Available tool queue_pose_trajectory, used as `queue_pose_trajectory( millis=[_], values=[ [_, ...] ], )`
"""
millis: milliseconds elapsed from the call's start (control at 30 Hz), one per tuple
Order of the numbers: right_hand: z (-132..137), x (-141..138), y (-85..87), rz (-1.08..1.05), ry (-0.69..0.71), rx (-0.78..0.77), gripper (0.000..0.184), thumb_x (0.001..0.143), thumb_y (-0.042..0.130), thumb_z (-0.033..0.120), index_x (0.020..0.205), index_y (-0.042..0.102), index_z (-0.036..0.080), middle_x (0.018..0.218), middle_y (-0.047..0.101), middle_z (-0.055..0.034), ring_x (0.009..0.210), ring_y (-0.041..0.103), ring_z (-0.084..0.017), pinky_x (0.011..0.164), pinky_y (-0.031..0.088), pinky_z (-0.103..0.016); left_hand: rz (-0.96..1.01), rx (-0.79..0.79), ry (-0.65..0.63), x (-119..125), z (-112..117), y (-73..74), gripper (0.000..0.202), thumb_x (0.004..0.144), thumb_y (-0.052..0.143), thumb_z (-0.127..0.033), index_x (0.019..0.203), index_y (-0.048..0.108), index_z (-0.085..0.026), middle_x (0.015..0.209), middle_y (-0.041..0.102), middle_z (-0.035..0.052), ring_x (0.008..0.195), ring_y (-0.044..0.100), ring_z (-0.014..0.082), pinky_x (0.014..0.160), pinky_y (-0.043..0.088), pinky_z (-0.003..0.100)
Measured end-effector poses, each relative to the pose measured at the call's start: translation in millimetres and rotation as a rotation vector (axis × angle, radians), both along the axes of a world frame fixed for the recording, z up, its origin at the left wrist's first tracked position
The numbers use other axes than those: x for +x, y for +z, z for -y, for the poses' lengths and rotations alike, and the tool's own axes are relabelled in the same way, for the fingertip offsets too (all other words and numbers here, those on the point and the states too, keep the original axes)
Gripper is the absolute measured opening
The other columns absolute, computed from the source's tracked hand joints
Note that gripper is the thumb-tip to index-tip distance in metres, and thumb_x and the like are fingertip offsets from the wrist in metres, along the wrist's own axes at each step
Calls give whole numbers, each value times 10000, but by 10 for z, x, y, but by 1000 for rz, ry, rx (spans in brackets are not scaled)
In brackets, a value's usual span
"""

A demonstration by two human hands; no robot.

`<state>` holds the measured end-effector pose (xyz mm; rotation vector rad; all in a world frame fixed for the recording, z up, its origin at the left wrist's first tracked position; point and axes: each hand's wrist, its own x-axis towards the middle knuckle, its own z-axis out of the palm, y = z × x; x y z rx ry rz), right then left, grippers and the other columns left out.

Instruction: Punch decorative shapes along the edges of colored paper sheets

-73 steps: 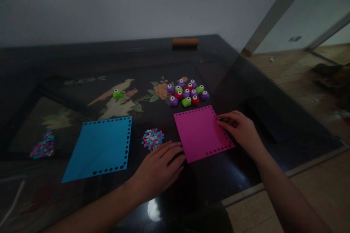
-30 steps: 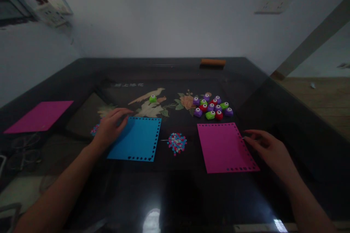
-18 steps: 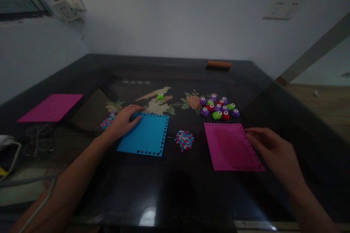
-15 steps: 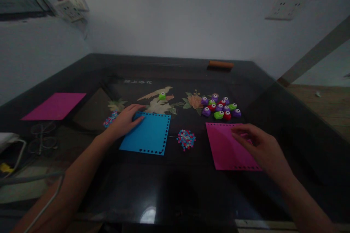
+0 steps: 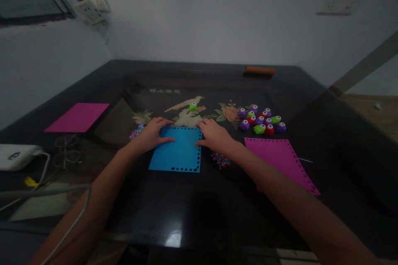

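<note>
A blue sheet of paper (image 5: 180,153), with small punched holes along its top, right and bottom edges, lies flat on the dark table. On its upper left corner rests my left hand (image 5: 152,136), thumb and fingers apart. My right hand (image 5: 216,136) touches the upper right corner, its thumb spread from the fingers. Just beyond the sheet stands a green craft punch (image 5: 193,107) with an eye-like button. Partly covered by my right forearm, a pink punched sheet (image 5: 276,153) lies to the right. A pile of small punched paper pieces (image 5: 221,161) sits below my right wrist.
Several coloured craft punches (image 5: 260,120) cluster at the right. Another pink sheet (image 5: 79,118), eyeglasses (image 5: 66,153) and a white device (image 5: 18,156) with a cable are at the left. More paper bits (image 5: 136,132) lie beside my left hand. A brown roll (image 5: 260,70) is by the wall.
My right hand has moved left from the pink sheet to the blue sheet's upper right corner. My left hand stays at the blue sheet. The view has shifted slightly.
</note>
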<state>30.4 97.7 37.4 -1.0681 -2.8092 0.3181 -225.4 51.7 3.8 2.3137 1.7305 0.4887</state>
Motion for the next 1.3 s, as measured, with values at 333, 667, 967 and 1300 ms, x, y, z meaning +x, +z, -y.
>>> queue_pose_trajectory(
  millis=[333,667,967,1300],
  values=[
    [-172,-77,-85,-8,-38,-66,637,620,813,372,1144,595,83,1125,565,-171,1091,494,-344,870,449,-425,119,10,17,49,21,39,488,689,721,-448,1068,605,-163,1056,500,82,1020,534,280,907,442,440],
    [-191,-82,-105,-219,-88,-268,424,635,768,206,1009,581,136,1069,585,-131,1043,518,-298,844,424,-390,217,-80,85,1,23,117,288,745,630,-381,965,611,-195,929,651,43,845,606,229,780,476,360],
    [-207,-79,11,-536,-79,-729,191,759,648,224,930,600,150,803,653,-46,675,588,-141,568,442,-247,546,-167,334,25,83,335,390,658,713,-408,973,633,-193,746,645,2,634,597,169,520,465,237],
    [-181,-69,9,-642,-135,-952,91,736,690,221,680,653,159,661,649,-24,593,549,-122,574,451,-253,940,-122,450,126,103,351,491,643,765,-336,1088,612,-195,759,664,7,632,614,150,511,484,213]
  ],
)
